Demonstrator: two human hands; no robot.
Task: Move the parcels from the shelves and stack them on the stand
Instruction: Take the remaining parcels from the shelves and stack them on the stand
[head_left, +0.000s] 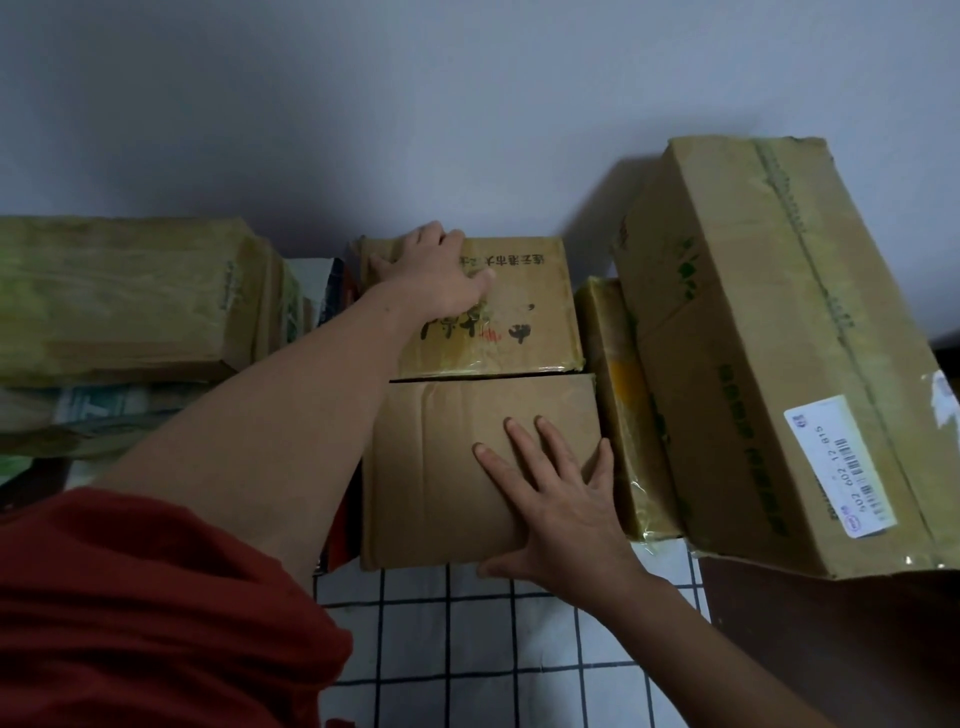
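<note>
Bracing the plain brown cardboard box (441, 467) with the flat, spread fingers (519, 441) of the right hand (561, 514), the person is reaching the left hand (431, 270) over the tape-wrapped printed cardboard box (519, 312) just behind it, fingers seemingly hooking its far-left corner. Whether this is shelf or stand is not showing. Drawing the printed box straight back while steadying the plain one is looking wisest. The tall leaning labelled carton (753, 338) and a yellowish taped parcel (618, 405) are crowding the right; taped parcels (119, 296) are stacking up on the left.
</note>
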